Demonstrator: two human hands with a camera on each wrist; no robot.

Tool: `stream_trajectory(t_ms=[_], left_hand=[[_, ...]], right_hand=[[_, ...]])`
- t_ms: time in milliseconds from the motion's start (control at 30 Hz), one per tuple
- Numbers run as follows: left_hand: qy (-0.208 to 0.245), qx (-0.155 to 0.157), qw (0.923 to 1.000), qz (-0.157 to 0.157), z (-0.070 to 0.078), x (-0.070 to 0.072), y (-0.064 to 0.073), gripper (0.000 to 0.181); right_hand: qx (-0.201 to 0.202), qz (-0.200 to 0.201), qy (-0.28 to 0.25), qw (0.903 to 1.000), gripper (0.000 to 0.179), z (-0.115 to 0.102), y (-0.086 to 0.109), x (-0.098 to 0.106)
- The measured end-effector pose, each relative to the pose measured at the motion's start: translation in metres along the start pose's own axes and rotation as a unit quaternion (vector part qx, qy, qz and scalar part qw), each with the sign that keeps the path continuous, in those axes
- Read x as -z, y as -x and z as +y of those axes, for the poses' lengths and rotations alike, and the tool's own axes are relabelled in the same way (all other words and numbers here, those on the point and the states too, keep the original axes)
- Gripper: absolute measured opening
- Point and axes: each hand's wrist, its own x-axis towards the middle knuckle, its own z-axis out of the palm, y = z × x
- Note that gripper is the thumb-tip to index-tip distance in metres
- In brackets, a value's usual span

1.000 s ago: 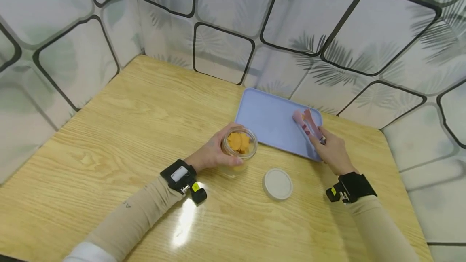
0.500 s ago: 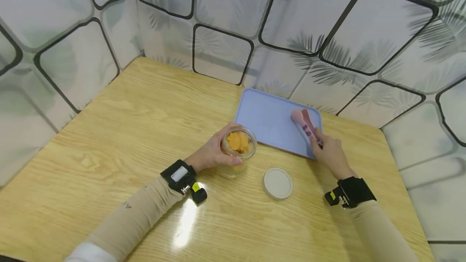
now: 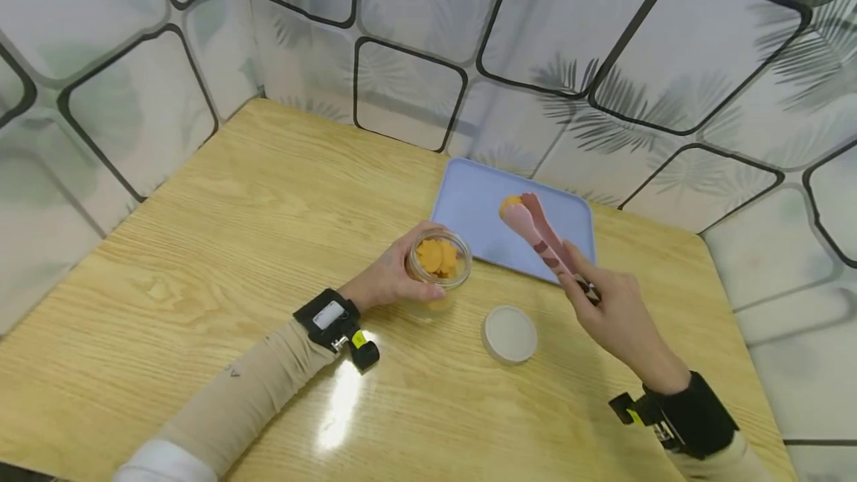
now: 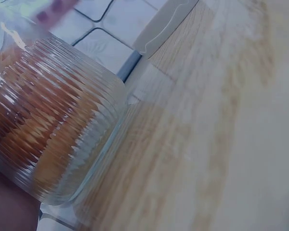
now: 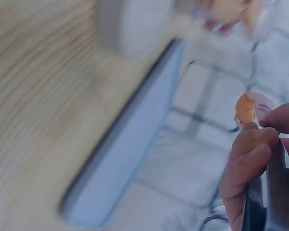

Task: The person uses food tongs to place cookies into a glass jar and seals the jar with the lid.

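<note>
My left hand (image 3: 395, 274) grips a clear ribbed glass jar (image 4: 62, 115), its open mouth facing up in the head view, with several orange biscuits (image 3: 437, 256) inside. In my right hand (image 3: 616, 311) is a pair of pink tongs (image 3: 532, 227), pinched between thumb and fingers. An orange ridged biscuit (image 5: 245, 109) sits between the tongs' tips. The tongs are held above the blue tray (image 3: 465, 192), apart from its surface. A round whitish lid (image 3: 510, 334) lies on the table between the two hands.
The wooden table (image 3: 268, 192) carries the tray near its back edge. A patterned curtain (image 3: 415, 95) stands along the back and left sides. Black wrist cameras sit on both forearms.
My right hand has lifted the tongs off the tray and moved them left and toward me, with the biscuit now in their tips. My left hand and the jar have stayed put.
</note>
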Motion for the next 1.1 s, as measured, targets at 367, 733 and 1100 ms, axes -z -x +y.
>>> stream_trajectory(t_ms=[367,733,1100], left_hand=[[0.003,-0.008,1.0,-0.004,-0.001,0.003,-0.001,0.086],[0.005,0.0,0.9999,-0.016,-0.002,0.0,0.0,0.085],[0.024,-0.004,0.9997,-0.01,0.002,0.0,0.001,0.087]], right_hand=[[0.074,-0.064,-0.095,0.9906,0.06,-0.062,0.006,0.01],[0.061,-0.099,-0.081,0.99,0.062,-0.068,0.011,0.01],[0.054,-0.091,-0.094,0.9899,0.063,-0.07,0.014,0.014]])
